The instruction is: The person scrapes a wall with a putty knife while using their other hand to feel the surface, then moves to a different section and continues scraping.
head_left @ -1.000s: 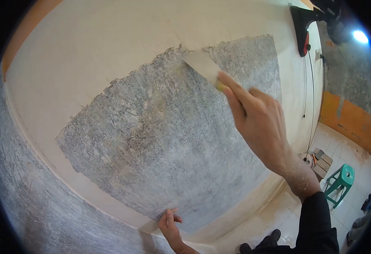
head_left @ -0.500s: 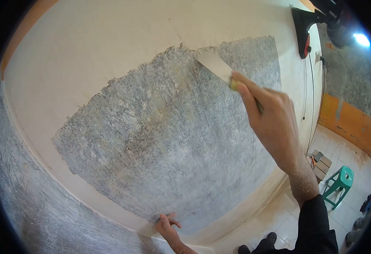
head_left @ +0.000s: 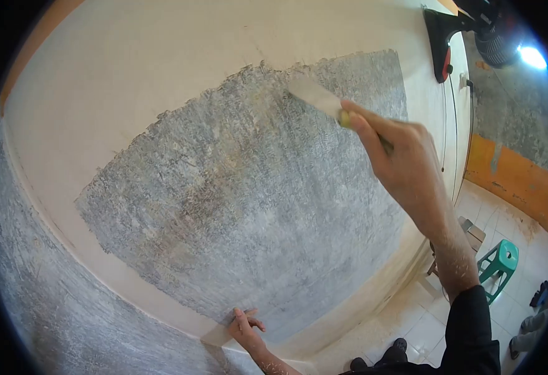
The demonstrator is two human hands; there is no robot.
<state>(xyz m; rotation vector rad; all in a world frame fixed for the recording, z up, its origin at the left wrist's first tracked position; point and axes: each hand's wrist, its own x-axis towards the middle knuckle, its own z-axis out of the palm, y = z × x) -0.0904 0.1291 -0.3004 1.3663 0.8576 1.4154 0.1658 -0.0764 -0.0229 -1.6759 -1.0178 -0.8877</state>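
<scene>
My right hand (head_left: 408, 147) is closed round the yellow-green handle of a putty knife (head_left: 314, 97). Its broad pale blade, slightly blurred, lies at the upper edge of a rough grey patch (head_left: 268, 219) on the wall, where the cream paint layer (head_left: 174, 56) begins. At the patch's lower edge is my left hand (head_left: 246, 328), open, with thumb and fingers apart and the fingertips at the wall. Nothing shows in it.
A wall-mounted fan (head_left: 496, 47) hangs at the upper right, its cords running down the wall. On the tiled floor stands a green plastic stool (head_left: 502, 259). Another person's feet (head_left: 527, 334) appear at the lower right. A second grey wall (head_left: 49, 281) meets this one on the left.
My view has shifted slightly, moving the wall a little left in the picture. The putty knife's blade stays near the patch's upper edge, and my left hand remains at the lower edge.
</scene>
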